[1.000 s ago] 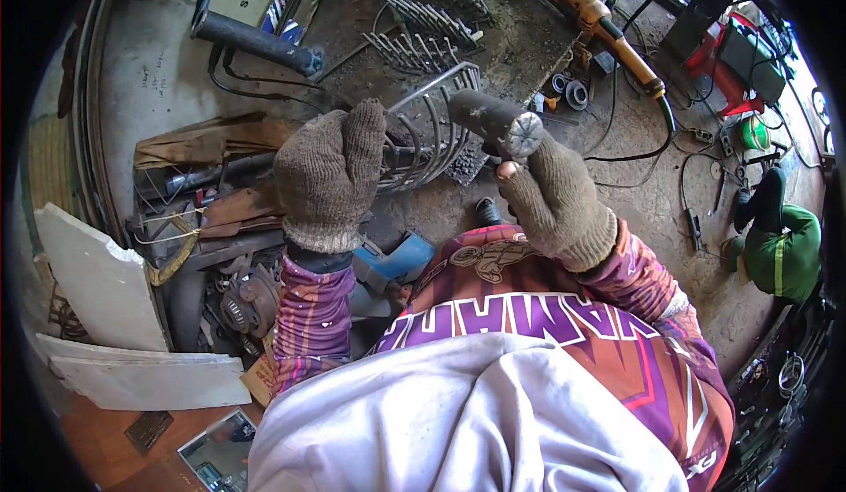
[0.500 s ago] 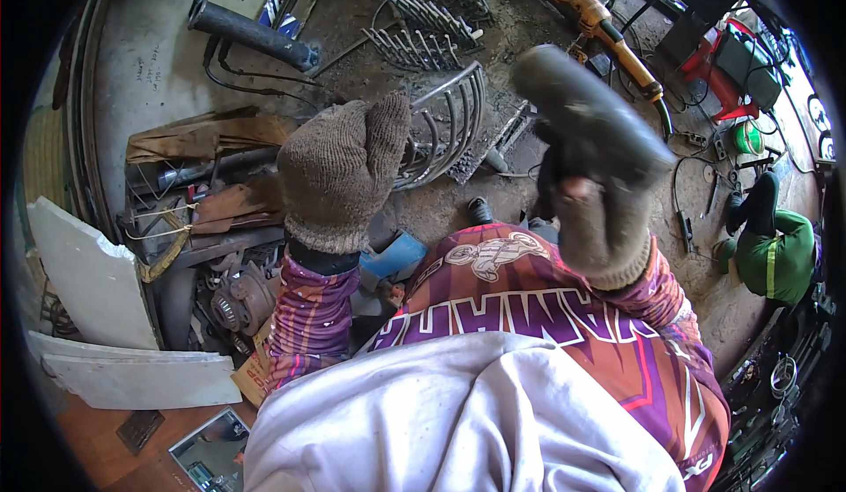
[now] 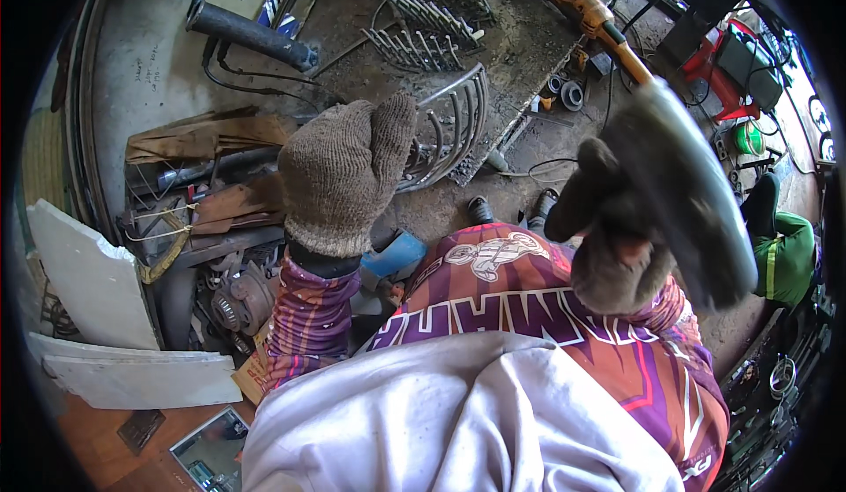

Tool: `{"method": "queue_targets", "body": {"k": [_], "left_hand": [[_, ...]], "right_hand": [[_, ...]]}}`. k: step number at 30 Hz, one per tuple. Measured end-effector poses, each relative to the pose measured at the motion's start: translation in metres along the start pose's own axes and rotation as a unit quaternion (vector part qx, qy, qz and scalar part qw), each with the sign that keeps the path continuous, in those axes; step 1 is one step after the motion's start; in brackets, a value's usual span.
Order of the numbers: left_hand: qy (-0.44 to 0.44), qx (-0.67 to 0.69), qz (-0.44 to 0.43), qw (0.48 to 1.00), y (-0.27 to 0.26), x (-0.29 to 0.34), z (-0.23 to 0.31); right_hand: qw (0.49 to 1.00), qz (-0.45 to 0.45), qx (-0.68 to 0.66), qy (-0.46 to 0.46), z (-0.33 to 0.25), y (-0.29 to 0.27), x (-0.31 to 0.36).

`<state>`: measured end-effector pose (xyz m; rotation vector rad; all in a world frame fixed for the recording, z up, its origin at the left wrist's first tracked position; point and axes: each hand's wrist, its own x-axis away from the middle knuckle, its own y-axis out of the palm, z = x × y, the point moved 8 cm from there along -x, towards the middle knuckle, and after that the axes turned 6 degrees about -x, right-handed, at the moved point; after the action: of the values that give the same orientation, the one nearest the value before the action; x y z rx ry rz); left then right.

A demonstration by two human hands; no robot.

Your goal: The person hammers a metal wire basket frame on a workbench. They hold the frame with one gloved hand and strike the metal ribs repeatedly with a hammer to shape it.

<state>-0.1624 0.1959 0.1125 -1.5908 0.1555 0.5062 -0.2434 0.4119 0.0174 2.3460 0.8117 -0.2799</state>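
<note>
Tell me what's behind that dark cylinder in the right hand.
The orange power tool runs behind the upper end of the dark cylinder in the right hand; floor shows beside it. Whatever else it covers cannot be seen.

My gloved right hand (image 3: 621, 267) has swung the dark cylindrical hammer (image 3: 683, 197) away from the curved metal-rod rack (image 3: 454, 131), rightward and nearer my head.

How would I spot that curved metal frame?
Find the grimy work surface across the top. Near its lower edge, just right of the gloved left hand, is the grey metal frame. Its curved bars set it apart from the straight rods beyond.
</note>
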Motion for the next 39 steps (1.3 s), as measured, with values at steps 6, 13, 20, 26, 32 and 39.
{"method": "queue_targets", "body": {"k": [6, 13, 20, 26, 32, 39], "left_hand": [[-0.006, -0.018, 0.011, 1.0, 0.007, -0.005, -0.015], [-0.113, 0.095, 0.019, 0.989, 0.02, -0.004, -0.069], [-0.275, 0.209, 0.026, 0.938, 0.021, 0.015, -0.132], [-0.364, 0.308, -0.007, 0.879, 0.021, 0.025, -0.13], [-0.285, 0.291, 0.024, 0.913, 0.013, 0.019, -0.115], [-0.34, 0.338, -0.039, 0.877, 0.032, 0.028, -0.113]], "right_hand": [[0.852, -0.186, 0.451, 0.191, 0.033, 0.028, -0.015], [0.965, -0.036, 0.223, 0.133, -0.003, 0.014, -0.034], [0.946, 0.0, 0.204, 0.253, 0.038, -0.022, 0.002], [0.943, -0.022, 0.218, 0.251, 0.039, -0.015, -0.001], [0.941, -0.023, 0.235, 0.242, 0.045, -0.018, 0.003], [0.942, -0.033, 0.237, 0.234, 0.042, -0.014, 0.004]]}}
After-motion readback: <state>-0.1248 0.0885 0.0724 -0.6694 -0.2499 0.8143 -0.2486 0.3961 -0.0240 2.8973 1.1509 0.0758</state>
